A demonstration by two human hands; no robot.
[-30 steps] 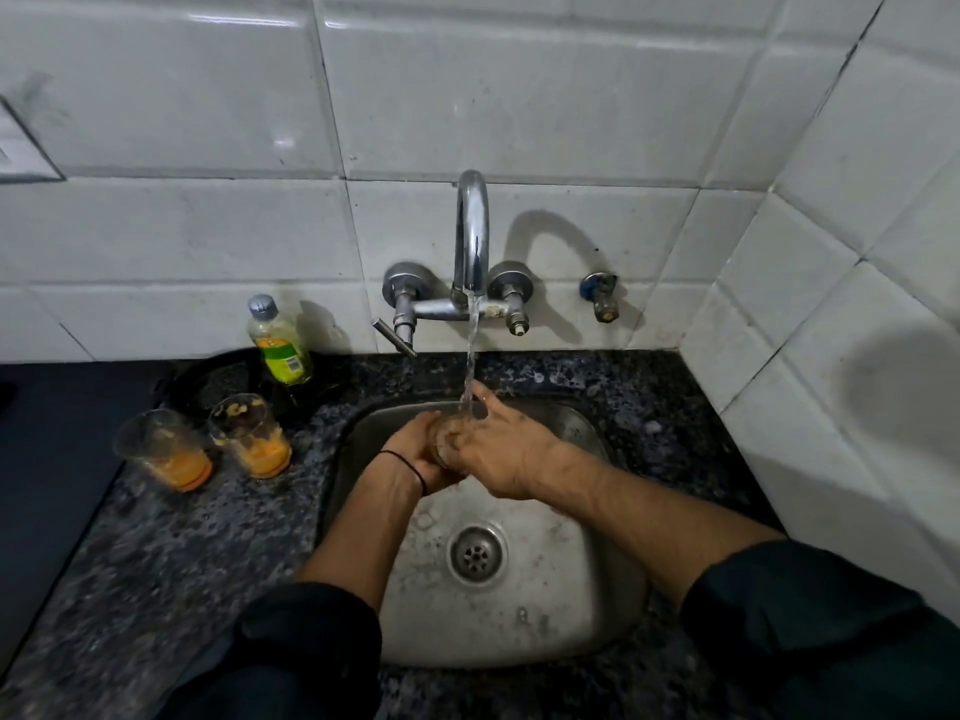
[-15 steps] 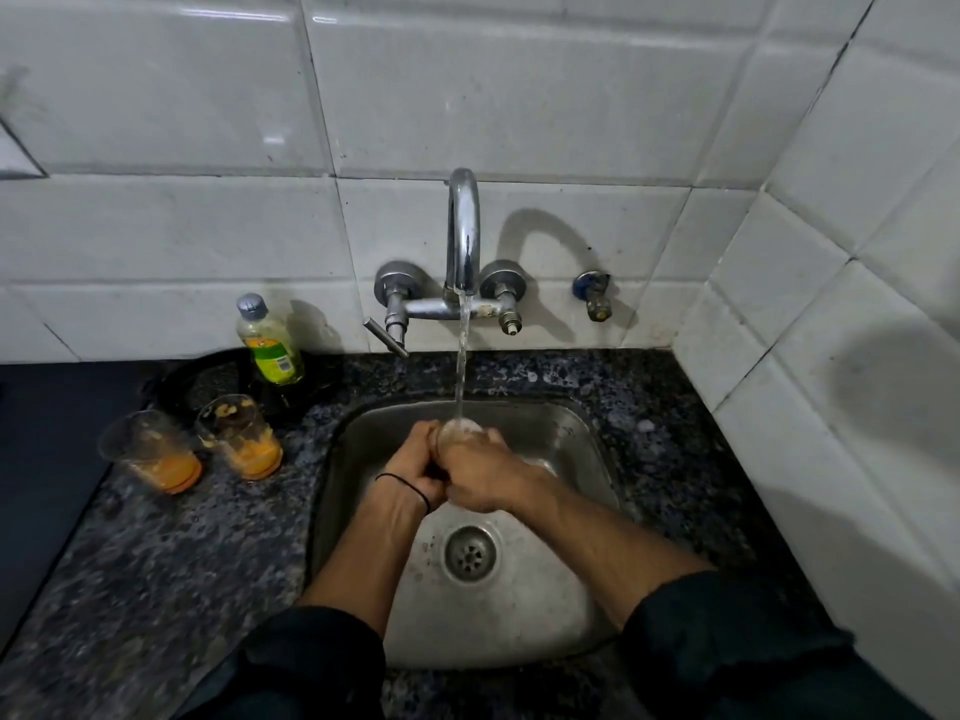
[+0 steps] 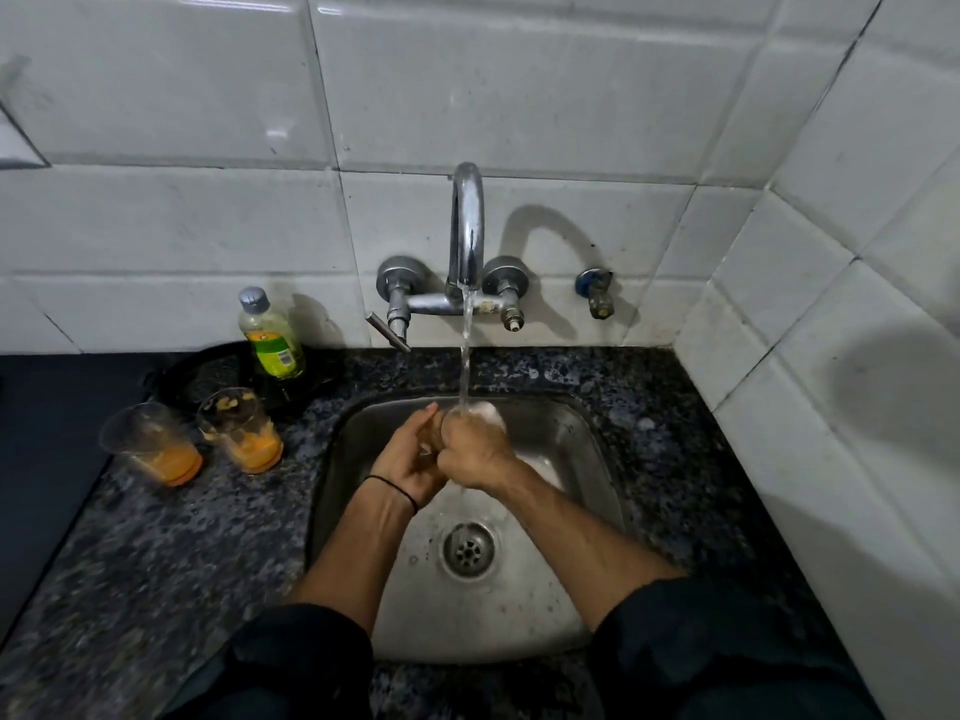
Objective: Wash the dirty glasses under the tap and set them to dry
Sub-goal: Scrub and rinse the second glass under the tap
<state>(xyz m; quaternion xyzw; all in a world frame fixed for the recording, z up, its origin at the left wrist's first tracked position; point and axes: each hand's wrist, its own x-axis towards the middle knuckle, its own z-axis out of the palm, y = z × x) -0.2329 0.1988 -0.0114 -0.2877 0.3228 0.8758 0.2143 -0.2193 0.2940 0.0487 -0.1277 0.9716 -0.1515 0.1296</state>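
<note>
Over the steel sink (image 3: pixel 587 459) both hands hold one clear glass (image 3: pixel 485 412) under the running tap (image 3: pixel 467 226). My left hand (image 3: pixel 408 457) cups the glass from the left and below. My right hand (image 3: pixel 472 452) grips it from the right, and most of the glass is hidden between the hands. The water stream lands on the glass rim. Two dirty glasses with orange residue stand on the counter to the left: one (image 3: pixel 153 444) farther left, one (image 3: pixel 241 431) nearer the sink.
A bottle of yellow-green liquid (image 3: pixel 270 337) stands behind the dirty glasses on a dark round plate (image 3: pixel 208 374). The speckled granite counter (image 3: pixel 156 553) surrounds the sink. White tiled walls close the back and right side. The drain (image 3: pixel 467 550) lies below my hands.
The glass and both hands have stayed under the stream with small shifts in grip; the right hand now wraps over the glass more from the top. The camera shifted slightly.
</note>
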